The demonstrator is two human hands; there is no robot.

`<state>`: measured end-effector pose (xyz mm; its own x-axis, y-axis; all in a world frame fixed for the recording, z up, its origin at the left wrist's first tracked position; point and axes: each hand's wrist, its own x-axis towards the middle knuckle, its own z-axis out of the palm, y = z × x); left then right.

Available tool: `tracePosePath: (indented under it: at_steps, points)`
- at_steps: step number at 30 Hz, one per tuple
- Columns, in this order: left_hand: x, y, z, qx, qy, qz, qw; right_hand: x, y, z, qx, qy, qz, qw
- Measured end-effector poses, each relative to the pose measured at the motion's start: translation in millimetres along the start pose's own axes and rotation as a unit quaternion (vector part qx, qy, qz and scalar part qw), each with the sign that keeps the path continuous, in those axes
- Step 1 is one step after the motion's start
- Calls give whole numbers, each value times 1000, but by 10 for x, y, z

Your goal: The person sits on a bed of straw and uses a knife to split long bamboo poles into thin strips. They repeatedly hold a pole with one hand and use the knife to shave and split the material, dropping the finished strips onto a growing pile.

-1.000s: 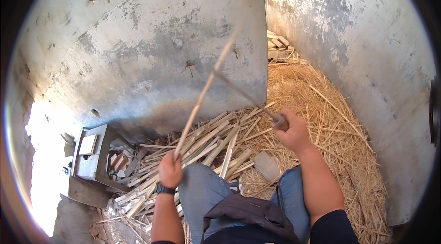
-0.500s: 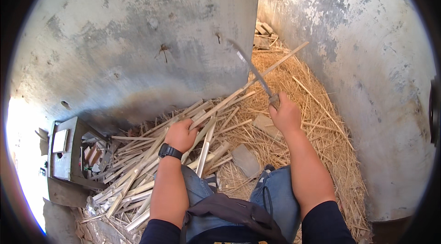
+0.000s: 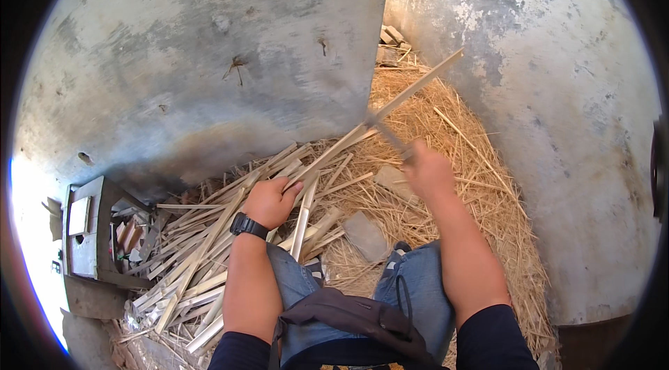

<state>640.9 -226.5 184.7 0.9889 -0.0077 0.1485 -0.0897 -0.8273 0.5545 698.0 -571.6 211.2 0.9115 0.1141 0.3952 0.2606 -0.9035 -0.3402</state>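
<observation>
My left hand (image 3: 271, 203), with a black watch on its wrist, is closed round the near part of a long split bamboo strip (image 3: 411, 91). The strip slants away up and to the right, its far end near the right wall. In my right hand (image 3: 428, 171) is the handle of a sickle with a dark blade (image 3: 391, 136). The blade is blurred by motion and crosses the strip near its middle; whether it touches or cuts into the wood I cannot tell. Beneath my left hand lies a loose pile of split bamboo strips (image 3: 202, 258).
Straw-like shavings (image 3: 481, 196) cover the floor at right. A flat grey slab (image 3: 366, 236) lies before my feet. A worn wooden cabinet (image 3: 87, 237) stands at the left. Peeling walls (image 3: 188, 56) rise ahead and at right, with stacked bricks (image 3: 392, 37) beyond the gap.
The sickle has swung down from its raised position, its blade now at the strip. My left hand keeps its hold on the strip. The view has shifted slightly.
</observation>
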Motion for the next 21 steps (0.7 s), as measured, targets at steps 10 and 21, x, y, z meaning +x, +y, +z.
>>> tracePosePath:
  at_steps: [10,21]
  points:
    - [-19,228,4,-14,-50,6,999,-12,-212,-139,-34,-132,52,989]
    - [-14,222,14,-55,-57,-3,997,2,-162,-108,-4,-132,25,991]
